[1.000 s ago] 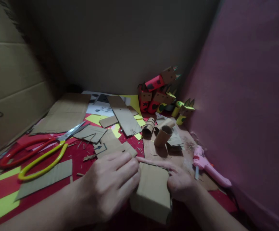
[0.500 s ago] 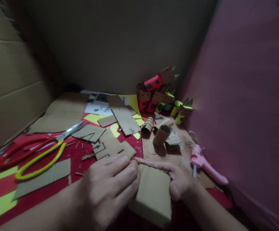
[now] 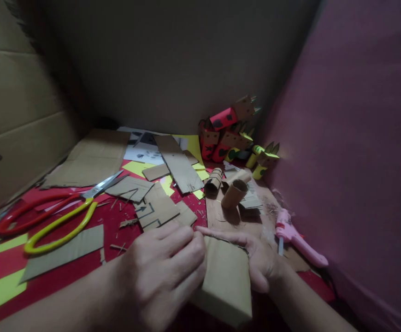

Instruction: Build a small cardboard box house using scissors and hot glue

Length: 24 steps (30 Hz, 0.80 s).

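A small tan cardboard box (image 3: 226, 279) is between my hands at the lower middle of the view, tilted toward me. My right hand (image 3: 261, 258) holds it from the far and right sides, its fingers stretched along the back edge and the thumb beside the right edge. The fingers of my left hand (image 3: 171, 272) are curled together against the box's left edge; their tips are hidden. Just beyond my hands lie cut cardboard pieces (image 3: 155, 207), one marked with an arrow. An upright cardboard tube (image 3: 234, 196) stands behind the box.
Large scissors (image 3: 83, 203) with red and yellow handles lie open on the left. A pink glue gun (image 3: 300, 242) rests at right by a pink wall. Red and yellow paper-covered tube figures (image 3: 226, 145) are grouped at the back. A large cardboard sheet (image 3: 91, 157) lies back left.
My hands and the box have shifted slightly right in the view. My right thumb has moved a little away from the box's right edge.
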{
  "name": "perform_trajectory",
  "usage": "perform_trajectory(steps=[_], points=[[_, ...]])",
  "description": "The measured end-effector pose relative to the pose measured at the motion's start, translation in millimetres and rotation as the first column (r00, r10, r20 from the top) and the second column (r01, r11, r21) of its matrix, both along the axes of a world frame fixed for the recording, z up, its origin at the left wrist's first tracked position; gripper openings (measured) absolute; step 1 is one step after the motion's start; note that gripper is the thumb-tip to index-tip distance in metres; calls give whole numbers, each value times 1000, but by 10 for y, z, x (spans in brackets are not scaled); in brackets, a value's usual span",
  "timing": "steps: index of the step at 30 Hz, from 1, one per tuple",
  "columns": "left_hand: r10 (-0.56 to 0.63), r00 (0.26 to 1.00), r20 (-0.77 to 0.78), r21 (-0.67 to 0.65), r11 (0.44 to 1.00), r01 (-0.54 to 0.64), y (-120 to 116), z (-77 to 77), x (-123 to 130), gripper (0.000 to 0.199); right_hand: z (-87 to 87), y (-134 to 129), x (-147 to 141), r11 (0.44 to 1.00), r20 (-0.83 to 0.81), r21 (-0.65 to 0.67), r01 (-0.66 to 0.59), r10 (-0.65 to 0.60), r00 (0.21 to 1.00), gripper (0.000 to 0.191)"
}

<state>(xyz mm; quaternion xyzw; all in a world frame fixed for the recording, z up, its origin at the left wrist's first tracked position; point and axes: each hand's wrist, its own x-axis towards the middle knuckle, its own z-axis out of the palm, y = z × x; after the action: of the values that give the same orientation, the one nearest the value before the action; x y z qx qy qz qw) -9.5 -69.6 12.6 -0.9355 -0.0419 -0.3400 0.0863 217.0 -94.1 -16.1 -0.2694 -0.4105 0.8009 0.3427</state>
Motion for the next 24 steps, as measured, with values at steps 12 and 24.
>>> perform_trajectory(steps=[12,24], points=[[62,998,-25,-33,997,-63,-38,-9,7,33,8,-10,12,1000,72,26,5,-7,997,79],[21,996,86,-17,1000,-19,40,-13,45,27,-35,6,4,991,45,131,30,-36,998,90]])
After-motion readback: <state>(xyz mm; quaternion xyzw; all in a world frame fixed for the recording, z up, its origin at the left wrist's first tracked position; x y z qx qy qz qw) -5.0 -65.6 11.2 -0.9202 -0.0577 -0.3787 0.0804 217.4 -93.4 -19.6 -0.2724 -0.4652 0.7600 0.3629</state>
